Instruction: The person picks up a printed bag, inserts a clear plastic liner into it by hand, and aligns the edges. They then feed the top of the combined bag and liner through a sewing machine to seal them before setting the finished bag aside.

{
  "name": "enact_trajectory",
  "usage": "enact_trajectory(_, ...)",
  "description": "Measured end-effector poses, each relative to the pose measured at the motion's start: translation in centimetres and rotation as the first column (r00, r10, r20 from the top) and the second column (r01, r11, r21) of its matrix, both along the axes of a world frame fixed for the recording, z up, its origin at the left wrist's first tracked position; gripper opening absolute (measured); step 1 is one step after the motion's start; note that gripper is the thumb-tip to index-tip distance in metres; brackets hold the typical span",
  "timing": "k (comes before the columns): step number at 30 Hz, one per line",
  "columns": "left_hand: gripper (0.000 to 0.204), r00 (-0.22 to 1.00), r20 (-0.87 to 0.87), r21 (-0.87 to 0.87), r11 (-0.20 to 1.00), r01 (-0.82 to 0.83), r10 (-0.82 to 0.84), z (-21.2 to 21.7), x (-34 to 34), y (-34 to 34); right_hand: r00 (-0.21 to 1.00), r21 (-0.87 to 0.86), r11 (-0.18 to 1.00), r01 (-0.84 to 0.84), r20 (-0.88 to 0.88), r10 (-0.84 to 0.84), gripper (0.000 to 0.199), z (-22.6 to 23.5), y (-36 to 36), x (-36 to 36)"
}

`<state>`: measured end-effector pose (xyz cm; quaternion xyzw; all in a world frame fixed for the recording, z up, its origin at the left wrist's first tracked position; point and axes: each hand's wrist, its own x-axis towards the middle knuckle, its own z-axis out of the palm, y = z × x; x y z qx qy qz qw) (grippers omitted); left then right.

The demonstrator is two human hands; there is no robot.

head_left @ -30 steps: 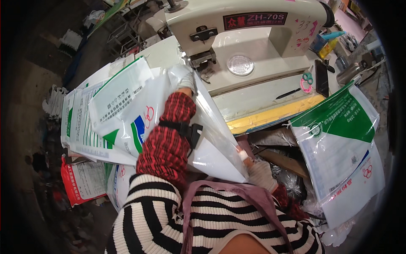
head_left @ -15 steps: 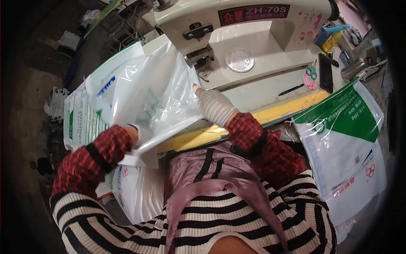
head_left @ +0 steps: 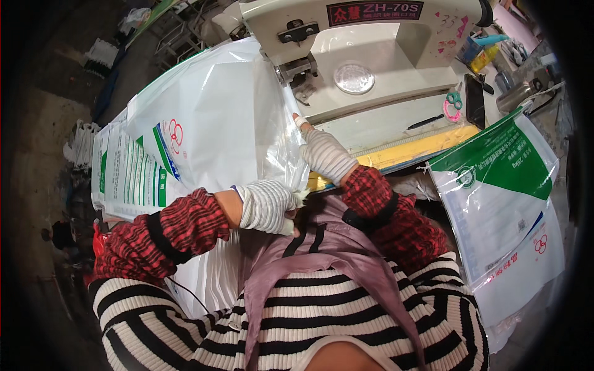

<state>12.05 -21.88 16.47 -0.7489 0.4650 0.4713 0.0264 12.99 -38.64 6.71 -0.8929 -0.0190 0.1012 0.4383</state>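
While the big cream sewing machine [head_left: 371, 68] stands at the far side of the counter [head_left: 427, 145], a large white plastic sack [head_left: 229, 117] lies spread in front of it, with its right edge close to the needle part. It looks as if the sack is lined up and ready, but I cannot see any stitching on that edge yet, so the sewing seems still to be done. Under the sack, on the left, lies a stack of flat sacks [head_left: 127, 176] with green stripes and blue print. On the right hangs another white sack [head_left: 501, 198] with a slanted green band on top, a round green mark and a small red mark lower down. A dark red sign with pale letters [head_left: 374, 11] sits on top of the machine. The left hand [head_left: 266, 205], in a striped glove, has its grip pinching the near corner of the big sack. The right hand [head_left: 323, 151] lies flat on the sack's edge, fingers straight and close together. Small green scissors [head_left: 453, 105] lie on the counter.
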Motion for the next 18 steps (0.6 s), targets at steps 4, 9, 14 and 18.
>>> enact_trajectory(4, 0.026, 0.9, 0.361, 0.198, 0.963, 0.182, -0.244, 3.6, 2.4, -0.7, 1.0, -0.108, 0.994, 0.02, -0.021, -0.022, 0.068, -0.1, 0.6, -0.5)
enact_trajectory(9, 0.019, 0.644, 0.579, 0.165, 0.845, 0.509, -0.501, -0.3, -4.7, -3.1, 0.982, 0.085, 0.98, 0.179, 0.043, -0.184, 0.066, -3.1, 1.9, -1.0)
enact_trajectory(14, 0.015, 0.839, 0.331, -0.156, 0.852, 0.5, -0.431, 2.6, -4.6, -3.4, 0.971, -0.288, 0.952, -0.107, -0.234, 0.039, 0.067, 3.7, 3.2, -3.4)
enact_trajectory(18, 0.018, 0.907, 0.349, -0.788, 0.597, 0.147, 0.237, 5.0, 0.8, -4.6, 0.996, -0.373, 0.928, -0.006, -0.085, -0.028, 0.065, 2.5, 2.8, -0.6)
